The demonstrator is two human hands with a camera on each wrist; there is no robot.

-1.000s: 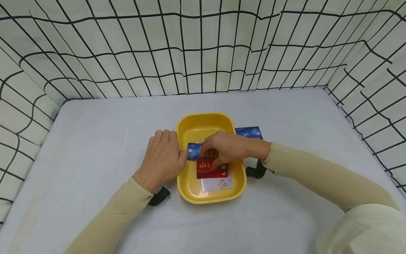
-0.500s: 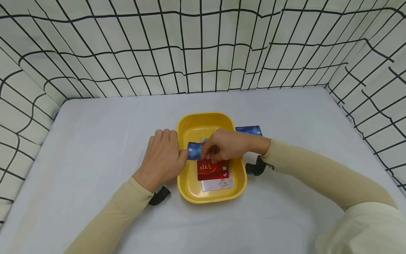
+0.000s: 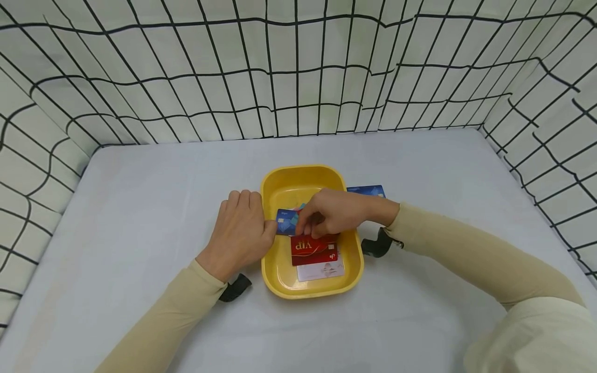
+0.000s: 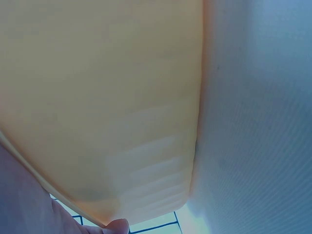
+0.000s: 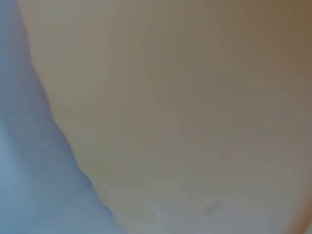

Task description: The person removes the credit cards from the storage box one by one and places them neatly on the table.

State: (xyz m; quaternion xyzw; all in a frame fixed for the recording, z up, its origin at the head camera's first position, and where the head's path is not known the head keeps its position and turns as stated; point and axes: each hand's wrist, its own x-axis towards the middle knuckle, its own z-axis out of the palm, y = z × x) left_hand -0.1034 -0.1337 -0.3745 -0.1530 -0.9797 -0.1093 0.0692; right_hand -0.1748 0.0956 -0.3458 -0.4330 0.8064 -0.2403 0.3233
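A yellow plastic tray (image 3: 275, 282) stands on the white surface, holding several overlapping cards. My left hand (image 3: 240, 233) grips its left rim, thumb over the edge; the left wrist view shows the tray's outer wall (image 4: 107, 97) beside that hand (image 4: 29, 195). Inside the tray, my right hand (image 3: 333, 210) has its fingers curled down at a blue card (image 3: 285, 221) and the top edge of a red VIP card (image 3: 313, 251). The fingertips hide the contact, so whether they pinch a card is unclear. A pale card (image 3: 322, 272) lies partly under the red one.
Another blue card (image 3: 368, 190) lies outside the tray at its upper right, partly behind the right wrist. Black wrist straps (image 3: 377, 244) hang under both sleeves. A black wire grid (image 3: 296, 72) encloses the back and sides of the white table (image 3: 154, 207).
The right thumb has drawn back from the red card's face to its top edge, and the red card has slid slightly toward the wearer. The left hand has stayed on the rim.
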